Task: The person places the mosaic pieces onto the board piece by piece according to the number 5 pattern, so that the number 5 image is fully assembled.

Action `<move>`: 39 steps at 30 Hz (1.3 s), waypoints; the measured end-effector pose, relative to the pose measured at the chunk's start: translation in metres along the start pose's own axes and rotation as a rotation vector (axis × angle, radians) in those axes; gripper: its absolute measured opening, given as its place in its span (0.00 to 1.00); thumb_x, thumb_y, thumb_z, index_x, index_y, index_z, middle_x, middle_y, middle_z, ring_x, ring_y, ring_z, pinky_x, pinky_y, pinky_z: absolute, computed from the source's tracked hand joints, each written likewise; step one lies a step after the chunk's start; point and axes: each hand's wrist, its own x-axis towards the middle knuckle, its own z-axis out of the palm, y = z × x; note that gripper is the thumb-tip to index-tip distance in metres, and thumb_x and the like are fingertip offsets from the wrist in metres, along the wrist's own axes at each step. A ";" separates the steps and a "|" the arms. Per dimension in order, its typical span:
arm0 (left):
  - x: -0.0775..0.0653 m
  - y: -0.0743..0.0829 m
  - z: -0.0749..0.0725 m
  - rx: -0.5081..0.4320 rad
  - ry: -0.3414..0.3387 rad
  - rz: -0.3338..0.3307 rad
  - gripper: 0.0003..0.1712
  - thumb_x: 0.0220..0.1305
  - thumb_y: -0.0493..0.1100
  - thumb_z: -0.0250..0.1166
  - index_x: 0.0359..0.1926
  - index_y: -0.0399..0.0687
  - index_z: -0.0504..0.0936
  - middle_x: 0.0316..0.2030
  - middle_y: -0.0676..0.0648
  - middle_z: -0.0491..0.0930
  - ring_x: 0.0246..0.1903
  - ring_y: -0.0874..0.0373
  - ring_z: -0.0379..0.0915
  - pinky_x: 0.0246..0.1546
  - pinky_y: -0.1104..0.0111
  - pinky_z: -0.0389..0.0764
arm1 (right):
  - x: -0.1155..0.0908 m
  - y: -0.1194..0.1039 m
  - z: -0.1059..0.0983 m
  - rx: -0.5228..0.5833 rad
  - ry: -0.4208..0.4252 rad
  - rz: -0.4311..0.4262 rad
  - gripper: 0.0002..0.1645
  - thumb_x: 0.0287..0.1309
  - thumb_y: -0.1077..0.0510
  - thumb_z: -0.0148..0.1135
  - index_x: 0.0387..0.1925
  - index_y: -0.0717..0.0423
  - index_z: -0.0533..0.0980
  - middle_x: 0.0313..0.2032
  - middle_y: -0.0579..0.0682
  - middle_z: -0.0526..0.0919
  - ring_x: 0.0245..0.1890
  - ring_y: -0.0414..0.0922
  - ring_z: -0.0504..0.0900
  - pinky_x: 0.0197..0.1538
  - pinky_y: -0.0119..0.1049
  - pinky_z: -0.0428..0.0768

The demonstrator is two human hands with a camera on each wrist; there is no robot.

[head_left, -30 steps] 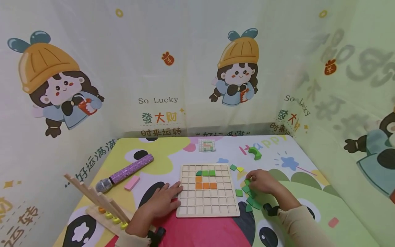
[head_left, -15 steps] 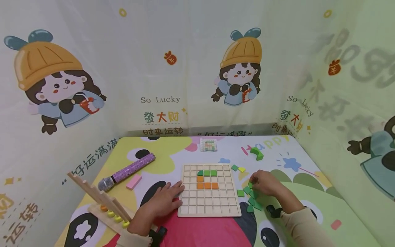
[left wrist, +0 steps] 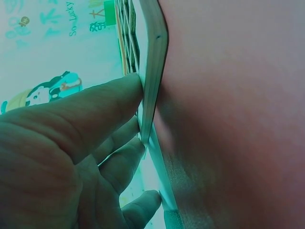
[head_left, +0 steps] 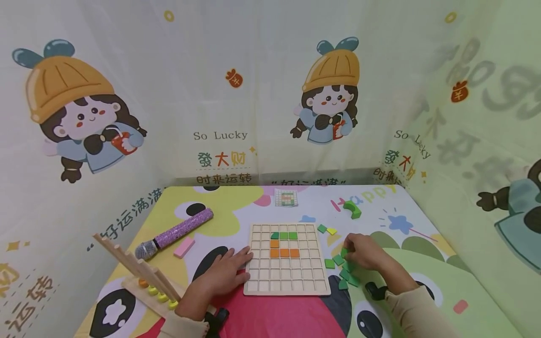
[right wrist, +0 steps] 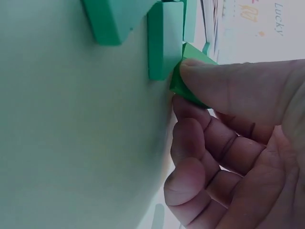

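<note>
A square wooden grid board [head_left: 287, 277] lies in the middle of the table in the head view. Green tiles [head_left: 292, 235] and orange tiles [head_left: 285, 253] sit in some of its cells. My left hand [head_left: 224, 274] rests at the board's left edge with extended fingers; in the left wrist view the thumb [left wrist: 109, 98] and fingertips touch its side. Right of the board, my right hand [head_left: 363, 252] is over a small heap of green tiles [head_left: 344, 272]. In the right wrist view its thumb and curled fingers pinch one green tile [right wrist: 188, 86], close beside others.
A pattern card [head_left: 286, 198] lies behind the board, a green arch block [head_left: 351, 210] at back right. On the left are a purple microphone [head_left: 177, 232], a pink block [head_left: 184, 247] and a wooden peg stand [head_left: 148, 295] with yellow pieces. A yellow tile [head_left: 331, 231] lies near the board.
The head view has shifted slightly. My right hand has drawn back a little to the right at the tile heap; my left hand stays at the board's edge.
</note>
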 end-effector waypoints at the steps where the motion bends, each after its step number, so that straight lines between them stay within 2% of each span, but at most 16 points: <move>1: 0.000 0.000 -0.001 0.000 0.001 0.000 0.34 0.69 0.48 0.68 0.74 0.50 0.73 0.78 0.46 0.65 0.77 0.31 0.52 0.73 0.30 0.52 | 0.000 0.000 -0.001 0.008 0.008 -0.009 0.12 0.53 0.66 0.74 0.35 0.57 0.77 0.30 0.48 0.78 0.31 0.44 0.73 0.37 0.41 0.75; 5: 0.001 0.002 -0.004 -0.005 -0.003 -0.001 0.34 0.69 0.48 0.68 0.74 0.50 0.72 0.78 0.46 0.64 0.78 0.31 0.52 0.74 0.31 0.51 | 0.003 0.001 -0.003 0.041 0.019 -0.021 0.09 0.55 0.67 0.70 0.35 0.57 0.77 0.31 0.48 0.79 0.32 0.44 0.73 0.38 0.40 0.75; 10: -0.001 0.002 -0.004 -0.006 -0.010 -0.002 0.34 0.69 0.48 0.68 0.74 0.49 0.73 0.77 0.45 0.65 0.77 0.31 0.53 0.73 0.30 0.52 | 0.006 -0.003 -0.006 0.135 0.008 0.005 0.06 0.61 0.67 0.66 0.39 0.59 0.78 0.34 0.49 0.81 0.35 0.44 0.75 0.40 0.40 0.76; 17: -0.002 0.002 -0.001 -0.004 -0.008 -0.002 0.34 0.69 0.48 0.68 0.74 0.50 0.73 0.77 0.46 0.65 0.77 0.31 0.53 0.73 0.30 0.52 | 0.017 -0.022 -0.008 0.247 0.001 -0.006 0.07 0.64 0.65 0.65 0.43 0.61 0.79 0.38 0.51 0.83 0.38 0.45 0.78 0.42 0.41 0.77; 25: 0.000 -0.001 0.000 -0.012 -0.010 0.000 0.34 0.69 0.48 0.68 0.74 0.50 0.73 0.77 0.46 0.65 0.77 0.31 0.52 0.73 0.30 0.52 | 0.042 -0.040 0.000 0.313 -0.026 -0.061 0.05 0.66 0.65 0.64 0.43 0.62 0.78 0.37 0.51 0.82 0.38 0.45 0.77 0.41 0.40 0.77; 28: 0.001 -0.001 0.001 -0.013 -0.011 0.007 0.34 0.69 0.48 0.67 0.74 0.50 0.73 0.77 0.46 0.65 0.77 0.30 0.52 0.73 0.30 0.52 | 0.050 -0.044 0.004 0.327 -0.019 -0.056 0.05 0.65 0.66 0.64 0.42 0.61 0.78 0.37 0.51 0.82 0.38 0.45 0.76 0.41 0.39 0.77; 39: -0.003 0.001 0.003 -0.036 -0.028 0.003 0.34 0.69 0.49 0.68 0.74 0.50 0.73 0.78 0.46 0.64 0.77 0.30 0.51 0.73 0.29 0.50 | 0.061 -0.050 0.015 0.368 -0.056 -0.049 0.06 0.67 0.65 0.63 0.44 0.61 0.79 0.38 0.51 0.81 0.38 0.46 0.76 0.38 0.39 0.76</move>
